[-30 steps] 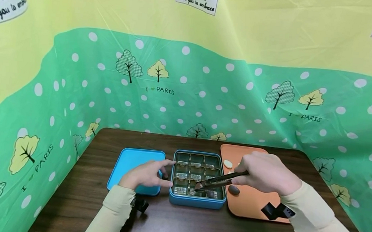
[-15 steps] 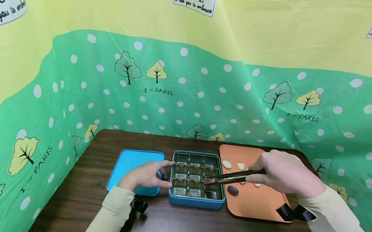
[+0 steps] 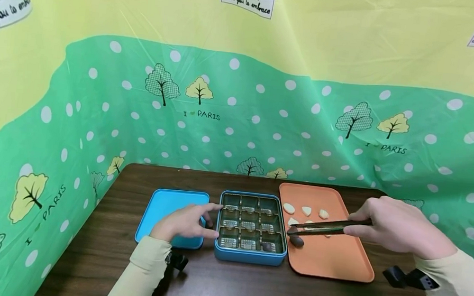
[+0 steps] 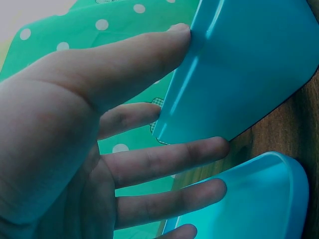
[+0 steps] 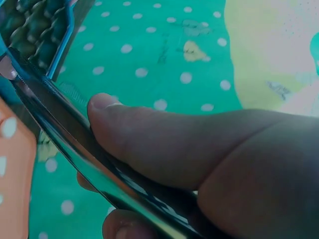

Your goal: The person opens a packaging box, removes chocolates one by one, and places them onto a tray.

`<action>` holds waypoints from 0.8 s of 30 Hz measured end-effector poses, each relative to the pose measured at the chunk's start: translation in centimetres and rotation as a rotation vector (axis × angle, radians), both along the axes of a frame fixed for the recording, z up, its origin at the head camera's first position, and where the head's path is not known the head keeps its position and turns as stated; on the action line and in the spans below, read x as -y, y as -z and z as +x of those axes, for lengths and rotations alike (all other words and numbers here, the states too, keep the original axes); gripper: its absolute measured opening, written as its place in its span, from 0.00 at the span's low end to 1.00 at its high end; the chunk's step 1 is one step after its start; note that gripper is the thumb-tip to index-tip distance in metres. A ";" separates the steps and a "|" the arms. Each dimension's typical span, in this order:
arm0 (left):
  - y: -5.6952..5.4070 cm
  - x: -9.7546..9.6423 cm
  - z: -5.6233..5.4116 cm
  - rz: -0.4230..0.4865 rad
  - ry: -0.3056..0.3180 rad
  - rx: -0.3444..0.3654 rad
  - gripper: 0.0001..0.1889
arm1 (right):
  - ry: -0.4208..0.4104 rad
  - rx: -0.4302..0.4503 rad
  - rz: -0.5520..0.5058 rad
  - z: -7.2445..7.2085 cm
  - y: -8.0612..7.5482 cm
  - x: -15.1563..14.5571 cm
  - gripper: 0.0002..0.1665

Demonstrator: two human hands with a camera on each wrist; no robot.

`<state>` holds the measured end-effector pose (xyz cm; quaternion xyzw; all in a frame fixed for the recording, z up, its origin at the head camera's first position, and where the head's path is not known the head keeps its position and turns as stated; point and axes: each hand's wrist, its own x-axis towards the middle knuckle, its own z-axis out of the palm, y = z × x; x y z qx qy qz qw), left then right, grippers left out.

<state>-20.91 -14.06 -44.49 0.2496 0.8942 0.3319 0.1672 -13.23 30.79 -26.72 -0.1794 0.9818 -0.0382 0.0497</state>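
Note:
My right hand (image 3: 402,227) grips dark metal tongs (image 3: 332,227). A small brown piece (image 3: 293,230) sits between the tong tips, over the tray's left edge beside the box. My left hand (image 3: 184,221) has its fingers stretched out; thumb and a finger touch the left side of a blue box (image 3: 250,257). Inside the box is a clear gold-tinted divided insert (image 3: 249,219), and a dark piece (image 3: 269,247) lies in its near right compartment. On the orange tray (image 3: 328,264) lie a dark oval piece (image 3: 296,241) and several white pieces (image 3: 288,209).
A blue lid (image 3: 180,200) lies left of the box, partly beneath my left hand. The dark wooden table (image 3: 224,285) bears everything. A green and yellow printed cloth (image 3: 231,119) hangs around the back and sides.
My right hand has moved right, carrying the tongs and the brown piece from over the box's near compartments to the tray's left edge. My left hand has stayed at the box.

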 end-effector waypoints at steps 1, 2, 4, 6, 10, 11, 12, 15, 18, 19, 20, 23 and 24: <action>0.0 0.0 0.0 0.000 -0.001 0.001 0.42 | 0.011 0.011 0.005 0.0 0.2 -0.4 0.08; 0.0 0.0 0.0 0.000 -0.002 0.002 0.42 | 0.015 0.019 0.009 -0.1 0.4 -0.9 0.10; -0.1 0.0 0.0 0.000 -0.005 0.004 0.42 | 0.027 0.038 0.015 -0.3 0.8 -1.8 0.14; -0.1 0.1 0.0 0.001 -0.006 0.008 0.42 | 0.039 0.049 0.027 -0.4 1.2 -2.7 0.18; -0.2 0.1 0.1 0.002 -0.013 0.013 0.42 | 0.050 0.057 0.046 -0.7 1.9 -4.1 0.20; -0.2 0.1 0.1 0.000 -0.015 0.013 0.42 | 0.050 0.057 0.047 -0.8 2.1 -4.3 0.19; -0.2 0.1 0.1 0.000 -0.017 0.013 0.42 | 0.048 0.062 0.047 -0.9 2.3 -4.5 0.17; -0.2 0.1 0.1 -0.005 -0.020 0.012 0.42 | 0.050 0.087 0.038 -1.0 2.7 -4.8 0.14; -0.2 0.1 0.1 -0.003 -0.013 0.008 0.42 | 0.049 0.106 0.033 -1.2 3.0 -4.8 0.12; -0.2 0.1 0.1 -0.003 -0.010 0.007 0.42 | 0.051 0.108 0.032 -1.2 3.1 -4.8 0.12; -0.2 0.1 0.1 -0.002 -0.007 0.006 0.42 | 0.052 0.113 0.031 -1.2 3.2 -4.8 0.12; -0.2 0.1 0.1 0.004 0.000 0.006 0.42 | 0.055 0.117 0.031 -1.3 3.3 -4.7 0.13; -0.1 0.1 0.1 0.004 0.001 0.006 0.42 | 0.057 0.119 0.032 -1.4 3.3 -4.7 0.13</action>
